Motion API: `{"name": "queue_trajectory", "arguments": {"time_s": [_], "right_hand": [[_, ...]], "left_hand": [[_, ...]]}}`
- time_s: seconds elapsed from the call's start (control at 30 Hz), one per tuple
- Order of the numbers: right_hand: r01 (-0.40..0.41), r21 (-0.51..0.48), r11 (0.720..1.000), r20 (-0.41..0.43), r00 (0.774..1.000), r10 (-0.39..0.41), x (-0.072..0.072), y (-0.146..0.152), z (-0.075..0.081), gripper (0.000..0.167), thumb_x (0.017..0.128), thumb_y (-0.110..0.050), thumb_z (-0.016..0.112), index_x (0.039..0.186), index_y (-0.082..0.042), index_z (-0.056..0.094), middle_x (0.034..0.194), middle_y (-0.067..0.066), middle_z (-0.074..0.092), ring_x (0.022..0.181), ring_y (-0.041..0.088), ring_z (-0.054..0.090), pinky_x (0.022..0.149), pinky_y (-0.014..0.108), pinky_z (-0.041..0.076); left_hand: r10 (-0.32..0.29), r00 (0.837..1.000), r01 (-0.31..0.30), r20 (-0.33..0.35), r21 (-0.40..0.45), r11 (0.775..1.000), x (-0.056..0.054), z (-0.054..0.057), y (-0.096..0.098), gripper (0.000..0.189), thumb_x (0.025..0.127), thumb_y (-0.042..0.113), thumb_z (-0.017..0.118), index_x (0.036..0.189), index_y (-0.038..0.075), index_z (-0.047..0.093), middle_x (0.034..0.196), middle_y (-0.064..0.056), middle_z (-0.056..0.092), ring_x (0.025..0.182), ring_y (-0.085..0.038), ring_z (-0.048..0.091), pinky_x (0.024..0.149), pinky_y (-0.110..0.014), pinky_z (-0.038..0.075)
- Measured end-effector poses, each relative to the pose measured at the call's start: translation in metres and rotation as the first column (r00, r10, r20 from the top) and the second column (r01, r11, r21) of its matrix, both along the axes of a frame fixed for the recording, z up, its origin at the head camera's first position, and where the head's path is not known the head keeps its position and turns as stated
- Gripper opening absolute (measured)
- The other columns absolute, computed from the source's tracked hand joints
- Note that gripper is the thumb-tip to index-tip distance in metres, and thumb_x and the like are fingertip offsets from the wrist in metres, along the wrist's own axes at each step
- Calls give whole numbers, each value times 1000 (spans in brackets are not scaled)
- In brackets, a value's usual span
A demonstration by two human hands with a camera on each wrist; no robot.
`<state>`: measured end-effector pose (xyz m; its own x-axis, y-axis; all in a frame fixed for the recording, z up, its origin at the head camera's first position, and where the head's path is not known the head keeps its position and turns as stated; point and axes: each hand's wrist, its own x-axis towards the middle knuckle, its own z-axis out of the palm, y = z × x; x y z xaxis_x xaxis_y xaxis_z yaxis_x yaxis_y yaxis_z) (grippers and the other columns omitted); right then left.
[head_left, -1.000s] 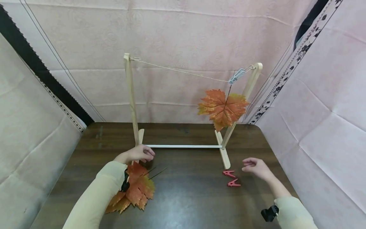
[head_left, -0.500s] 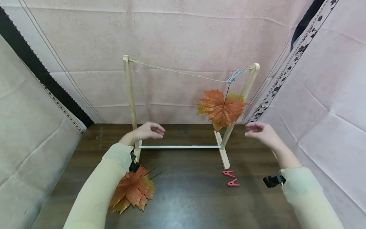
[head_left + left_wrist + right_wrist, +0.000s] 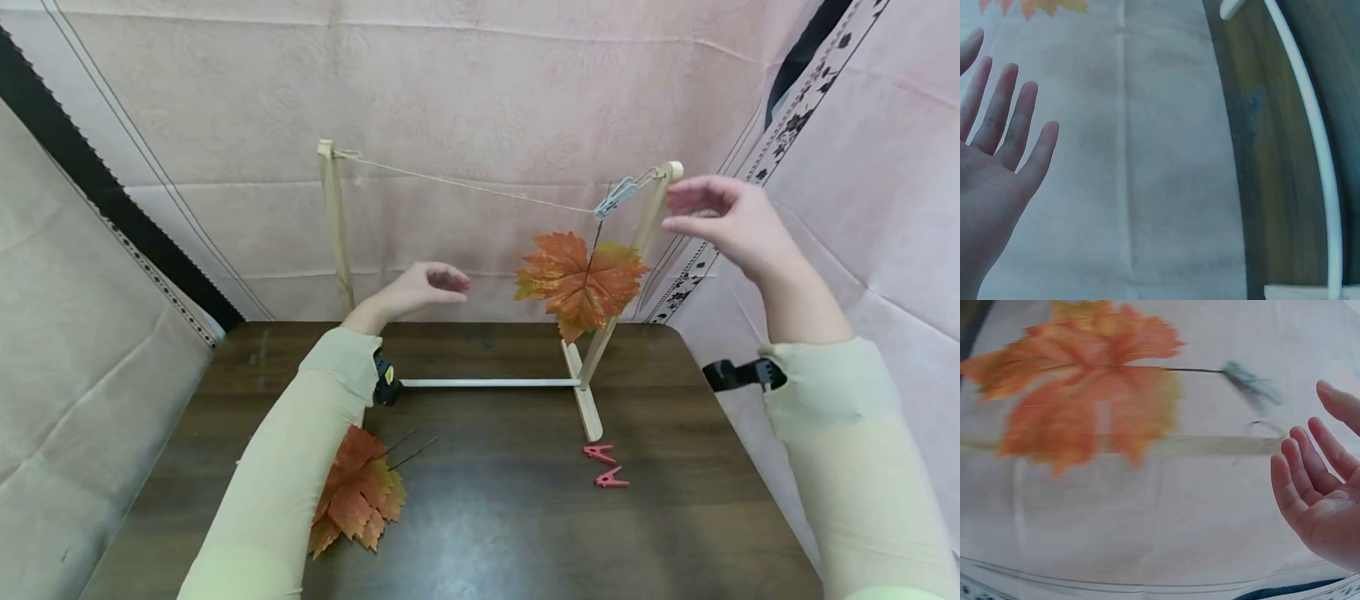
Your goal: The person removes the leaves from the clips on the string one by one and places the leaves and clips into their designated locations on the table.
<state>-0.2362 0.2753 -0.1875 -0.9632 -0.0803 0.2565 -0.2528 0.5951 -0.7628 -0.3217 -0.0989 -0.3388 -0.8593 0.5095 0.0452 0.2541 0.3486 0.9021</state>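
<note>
An orange maple leaf (image 3: 585, 283) hangs by its stem from a light blue clothespin (image 3: 617, 198) on the string (image 3: 465, 182), near the right post. My right hand (image 3: 731, 217) is just right of that post's top, apart from it, fingers loosely bent and holding nothing. In the right wrist view the hand (image 3: 1329, 494) faces the clothespin and leaf. Left of the hanging leaf, my left hand (image 3: 423, 287) is raised below the string. The left wrist view has its fingers (image 3: 1022, 115) spread and holding nothing.
More leaves (image 3: 360, 492) lie overlapped on the table (image 3: 495, 525) at left, partly behind the left sleeve. Two red clothespins (image 3: 600, 453) lie by the wooden frame's right foot (image 3: 588, 408). A white rod (image 3: 487, 383) joins the frame's sides. Cloth (image 3: 465, 92) encloses the table.
Both hands have risen from near the table. The left moved up and right from above the loose leaves; the right rose from beside the red clothespins to the right post's top.
</note>
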Motion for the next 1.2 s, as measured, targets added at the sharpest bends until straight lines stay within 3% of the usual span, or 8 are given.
{"name": "queue_trajectory", "arguments": {"time_s": [0.07,0.13,0.23,0.37,0.53,0.7,0.97,1.2], "right_hand": [[-5,-2,1000,-11,1000,5,-4,-4,14,42,82,-17,73,122,-17,58,99,-20,63,90,-2,58,77,10,44],[-3,31,1000,-17,1000,4,-8,-8,25,46,82,-19,73,125,-19,56,112,-13,63,100,2,57,89,16,43],[-14,124,992,-5,1000,15,-16,-13,37,54,83,-24,72,132,-22,51,133,-4,54,125,9,47,110,30,31],[-69,253,965,41,997,61,-28,-17,49,64,83,-28,71,140,-19,42,147,3,42,140,16,29,115,44,19],[-143,365,920,140,985,98,-42,-24,57,70,84,-33,69,143,-15,36,150,8,36,138,25,31,110,52,25],[-185,417,890,196,974,111,-51,-30,59,71,84,-33,69,143,-10,35,148,15,37,136,33,33,108,56,27],[-223,435,872,254,960,119,-62,-31,56,67,85,-29,68,140,-4,39,145,18,40,132,36,38,108,54,27],[-212,484,849,248,964,100,-69,-31,53,60,84,-26,70,134,-2,47,138,21,47,121,33,47,106,53,32]], "left_hand": [[1,1000,-1,-11,18,1000,-3,6,7,35,84,13,69,117,3,60,117,-13,63,107,-20,58,95,-34,44],[4,1000,-3,-18,44,999,-6,12,15,36,84,14,69,117,4,61,117,-11,63,106,-19,58,94,-33,44],[-1,1000,2,-22,86,996,-9,21,28,37,84,15,69,119,5,60,120,-11,62,108,-19,58,95,-34,44],[-2,1000,6,-26,153,988,-13,28,46,41,84,15,69,122,4,58,125,-14,59,112,-20,56,95,-34,45],[24,998,-10,-61,215,977,-19,36,66,40,83,16,70,120,6,59,123,-10,61,112,-18,57,94,-30,46],[10,997,9,-73,258,966,-21,45,81,41,83,14,70,121,5,58,125,-13,59,118,-26,54,95,-30,46],[0,999,16,-49,339,941,-22,49,109,41,84,12,69,123,3,57,126,-15,59,114,-20,56,91,-27,48],[-21,999,37,-51,335,942,-22,48,132,41,85,14,69,122,4,58,124,-12,60,110,-18,57,89,-25,48]]}}
